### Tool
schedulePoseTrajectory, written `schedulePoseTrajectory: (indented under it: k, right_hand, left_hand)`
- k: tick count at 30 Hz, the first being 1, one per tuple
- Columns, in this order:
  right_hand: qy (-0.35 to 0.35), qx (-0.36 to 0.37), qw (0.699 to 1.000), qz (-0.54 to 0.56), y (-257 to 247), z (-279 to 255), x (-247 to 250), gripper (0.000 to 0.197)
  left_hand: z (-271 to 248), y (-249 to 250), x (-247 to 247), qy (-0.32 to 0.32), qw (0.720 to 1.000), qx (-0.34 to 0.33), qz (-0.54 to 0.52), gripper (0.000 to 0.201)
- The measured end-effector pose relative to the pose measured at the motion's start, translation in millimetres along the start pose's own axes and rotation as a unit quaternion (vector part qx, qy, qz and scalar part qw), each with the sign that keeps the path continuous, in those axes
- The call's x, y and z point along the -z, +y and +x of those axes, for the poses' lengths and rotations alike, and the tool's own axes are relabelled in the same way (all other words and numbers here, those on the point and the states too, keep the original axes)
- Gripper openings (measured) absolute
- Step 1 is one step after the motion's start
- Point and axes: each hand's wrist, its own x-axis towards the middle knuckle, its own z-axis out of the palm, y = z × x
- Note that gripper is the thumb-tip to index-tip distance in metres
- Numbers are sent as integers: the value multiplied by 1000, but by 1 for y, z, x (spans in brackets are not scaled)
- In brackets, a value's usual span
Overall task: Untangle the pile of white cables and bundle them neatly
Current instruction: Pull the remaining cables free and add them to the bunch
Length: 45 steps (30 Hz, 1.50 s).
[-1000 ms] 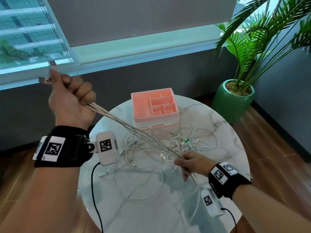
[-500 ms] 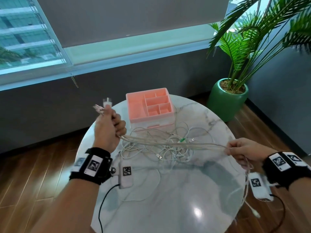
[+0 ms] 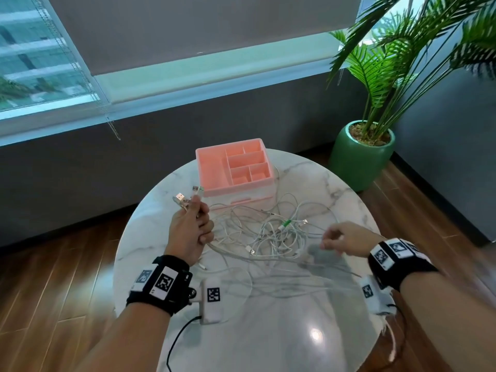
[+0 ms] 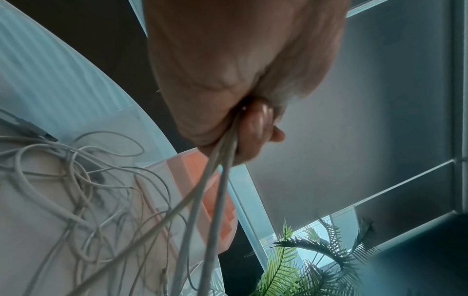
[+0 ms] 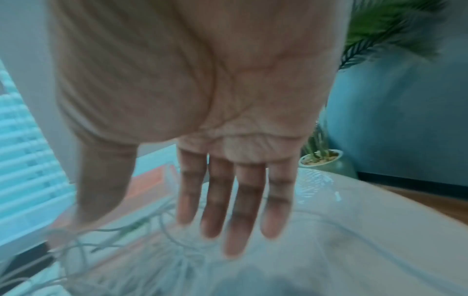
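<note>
Head view: the left hand (image 3: 189,230) clenches a gathered run of white cables (image 3: 268,237), plug ends sticking out at 12 o'clock of the fist; the tangle lies on the round marble tabletop (image 3: 281,331), with a pink compartmented organizer (image 3: 212,167) at its 12 o'clock. The right hand (image 3: 346,238) hovers at 3 o'clock, blurred.

Left wrist: round, smooth strands leave the grip downward.

Right wrist: fingers (image 5: 238,200) straight, grip released. Half a second ago it pinched the strands; the left hand was higher.
</note>
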Motion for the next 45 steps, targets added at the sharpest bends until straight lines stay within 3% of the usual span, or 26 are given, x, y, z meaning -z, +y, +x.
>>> schedulePoseTrajectory:
  k: [2,4,7,10,12,14,16,19,21,26,32,39,42,45]
  right_hand:
    - [102,48,994,2,-27,15,-2,24]
    - [159,52,985,-41,-47,32,-10,37]
    - [112,0,985,-134,-60,55,-27,53]
    - [74,-9,982,-176,-73,60,-32,30]
    - [137,24,983,-118,-88,55,-15,16]
    - [218,72,973,-22,-105,47,17,17]
    - [288,119,946,93,-122,37,54,23]
    - [328,199,876,292,-150,12,104,20]
    - [317,246,842,359,-170,-6,128,20]
    - [265,304,837,369,-190,-20,140,20]
    - [227,319,807,441,-189,-16,119,18]
    - [117,294,846,428,-190,-7,81,16]
    - [59,294,874,383,-194,-5,65,20]
    - [27,297,873,385,-196,-3,59,25]
  left_hand:
    - [1,1,-1,18,1000,-8,-22,41]
    - [2,0,-3,28,999,-15,-32,42]
    - [1,-2,-7,26,999,-22,-25,42]
    - [-3,-3,-13,13,999,-26,-18,42]
    - [-4,-3,-17,3,999,-28,-15,42]
    - [-4,-2,-21,-9,999,-29,-17,42]
    - [-3,-1,-26,-22,999,-26,-21,42]
    - [-1,0,-37,-55,998,-25,-27,40]
    - [0,0,-44,-75,996,-28,-24,40]
    - [3,7,-58,-91,995,-36,-35,38]
    - [3,7,-67,-84,995,-53,-32,31]
    - [-1,8,-86,-122,985,-120,30,29]
    - [1,13,-99,-104,982,-144,58,29]
    - [5,15,-104,-84,981,-153,79,20]
